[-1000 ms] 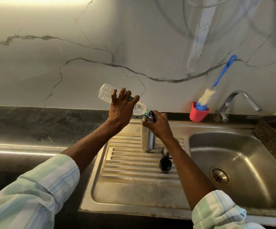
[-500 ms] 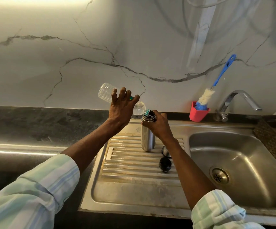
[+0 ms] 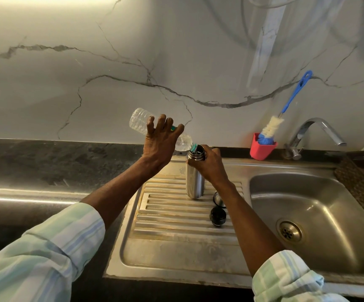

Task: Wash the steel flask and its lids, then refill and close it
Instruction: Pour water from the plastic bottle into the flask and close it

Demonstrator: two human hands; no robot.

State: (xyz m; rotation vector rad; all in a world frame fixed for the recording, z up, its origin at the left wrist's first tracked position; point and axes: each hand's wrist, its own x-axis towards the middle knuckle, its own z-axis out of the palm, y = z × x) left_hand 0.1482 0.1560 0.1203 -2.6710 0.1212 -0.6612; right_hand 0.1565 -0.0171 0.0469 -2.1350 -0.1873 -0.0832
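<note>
Silver steel flask [image 3: 195, 184], clear plastic bottle [image 3: 140, 121] with a teal neck ring, black lid [image 3: 217, 216], red cup [image 3: 261, 148], blue-handled brush [image 3: 294, 95] with white and blue bristles, white grey-veined marble wall [image 3: 176, 51], dark tabletop [image 3: 46, 162], pale green, blue and white striped sleeves [image 3: 41, 253], brown woven basket [image 3: 361, 184].

Dim, warm glow above, wide-angle edge bending

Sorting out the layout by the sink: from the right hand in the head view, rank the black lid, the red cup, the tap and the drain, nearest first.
From the right hand:
1. Black lid, just below on the draining board.
2. Red cup, behind, by the wall.
3. Tap and drain: both farther right, too close to call.
</note>
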